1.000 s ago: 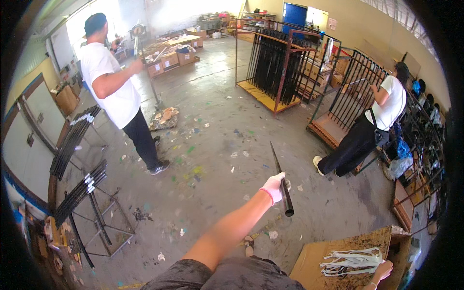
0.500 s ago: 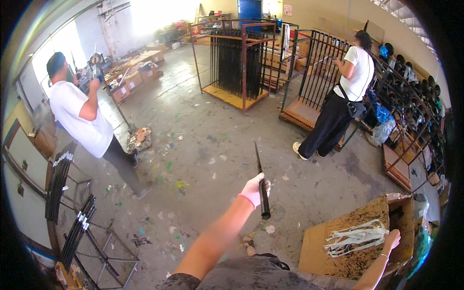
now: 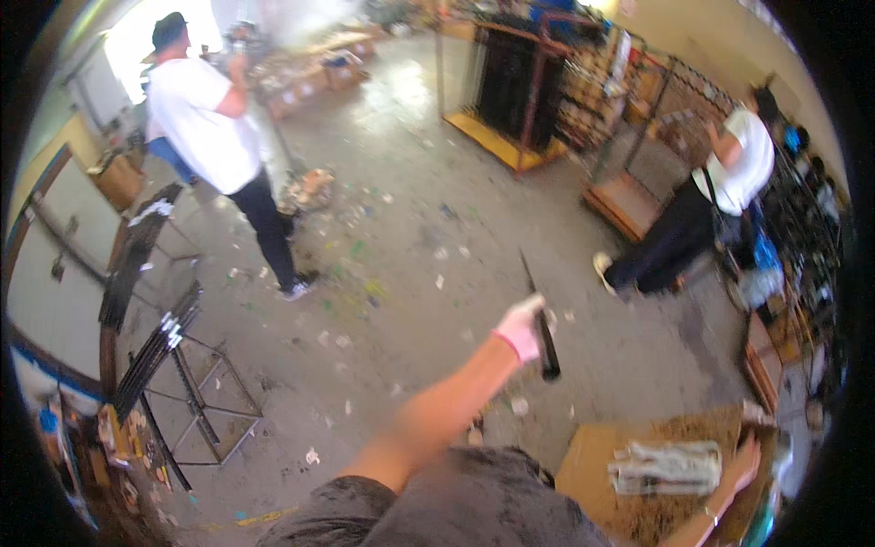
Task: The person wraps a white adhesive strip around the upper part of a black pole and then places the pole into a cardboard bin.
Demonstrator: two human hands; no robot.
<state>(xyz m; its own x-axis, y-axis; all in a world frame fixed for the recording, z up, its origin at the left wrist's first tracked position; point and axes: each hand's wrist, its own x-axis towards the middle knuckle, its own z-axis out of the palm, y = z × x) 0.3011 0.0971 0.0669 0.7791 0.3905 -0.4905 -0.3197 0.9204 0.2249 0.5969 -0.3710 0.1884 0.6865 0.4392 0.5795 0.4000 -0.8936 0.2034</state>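
Observation:
In a light glove with a pink cuff, my left hand (image 3: pixel 523 328) is closed around a black tapered rod (image 3: pixel 549 354) held out in front of me over the floor. The rod's thin end points away from me and its thick end toward me. At the lower right, my bare right hand (image 3: pixel 744 467), with a band at the wrist, is over a stained cardboard box (image 3: pixel 583 451). It is beside the right ends of a bundle of white strips (image 3: pixel 665 468) lying on the cardboard. Motion blur hides whether its fingers grip anything.
Black rods (image 3: pixel 150 351) lean on a metal frame (image 3: pixel 219 406) at left. One person (image 3: pixel 205 109) stands far left, another (image 3: pixel 729 173) at right beside a wheeled rack (image 3: pixel 629 205). A yellow-based rack (image 3: pixel 492 141) of dark rods stands at the back. Scraps litter the floor.
The view has swung left and down, so the surroundings sit further right and higher. My left hand still holds the rod. The right hand remains beside the strips, its fingers now pointing upward.

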